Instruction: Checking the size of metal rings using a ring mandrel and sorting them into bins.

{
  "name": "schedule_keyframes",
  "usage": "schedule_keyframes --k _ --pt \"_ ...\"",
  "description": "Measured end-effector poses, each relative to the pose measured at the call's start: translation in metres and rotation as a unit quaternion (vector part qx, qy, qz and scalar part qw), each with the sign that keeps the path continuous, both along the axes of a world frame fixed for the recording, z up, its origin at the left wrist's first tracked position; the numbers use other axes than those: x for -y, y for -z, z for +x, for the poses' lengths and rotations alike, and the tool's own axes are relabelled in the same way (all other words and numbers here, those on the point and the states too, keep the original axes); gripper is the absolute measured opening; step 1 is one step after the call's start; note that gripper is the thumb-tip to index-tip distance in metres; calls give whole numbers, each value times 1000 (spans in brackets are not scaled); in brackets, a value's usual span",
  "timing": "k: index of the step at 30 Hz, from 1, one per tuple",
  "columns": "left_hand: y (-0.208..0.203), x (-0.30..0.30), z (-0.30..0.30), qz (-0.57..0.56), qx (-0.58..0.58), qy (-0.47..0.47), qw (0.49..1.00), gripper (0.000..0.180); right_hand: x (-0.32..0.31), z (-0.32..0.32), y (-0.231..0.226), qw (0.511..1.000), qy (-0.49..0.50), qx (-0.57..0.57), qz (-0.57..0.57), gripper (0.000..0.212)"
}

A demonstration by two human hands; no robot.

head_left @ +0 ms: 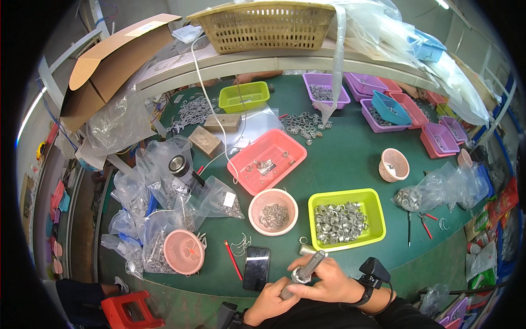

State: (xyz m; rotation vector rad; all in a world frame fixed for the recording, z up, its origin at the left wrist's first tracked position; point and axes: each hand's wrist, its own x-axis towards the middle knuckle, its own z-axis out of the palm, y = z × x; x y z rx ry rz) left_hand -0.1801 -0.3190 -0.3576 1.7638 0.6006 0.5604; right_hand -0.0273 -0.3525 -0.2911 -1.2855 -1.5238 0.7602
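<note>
At the front edge of the table, my left hand (272, 303) is closed round the lower end of a grey metal rod (313, 265). The fingers of my right hand (333, 283) wrap the same rod higher up, at a shiny metal ring (298, 274) around it. The rod tilts, its upper end pointing away and right. Just beyond it on the table are a short metal cylinder (306, 249) and a small loose ring (303, 240). A lime-green tray (378, 237) full of metal fittings (341, 222) stands beyond my right hand. Left of my hands lies a black phone (256, 268).
A pink basket (253, 226) of small rings and a pink tray (298, 140) stand mid-table. Bagged parts (159, 247), another pink basket (176, 268) and a red pen (233, 260) are left. Red-handled pliers (426, 226) lie right. A shelf (285, 62) spans the far side.
</note>
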Motion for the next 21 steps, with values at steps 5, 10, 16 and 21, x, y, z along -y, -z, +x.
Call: schedule_keyframes --k 5,10,16,21 --pt "-3 3 6 -15 44 -13 999 23 -8 -7 5 999 23 -7 49 22" --pt "-2 5 6 -18 61 -20 998 23 -9 -13 3 993 8 -98 67 20" --pt "-1 4 5 -32 71 -15 997 22 -7 -12 1 992 -6 -122 26 20" --pt "6 6 -1 -141 47 0 989 22 -10 -7 -2 997 -22 -72 -27 23"
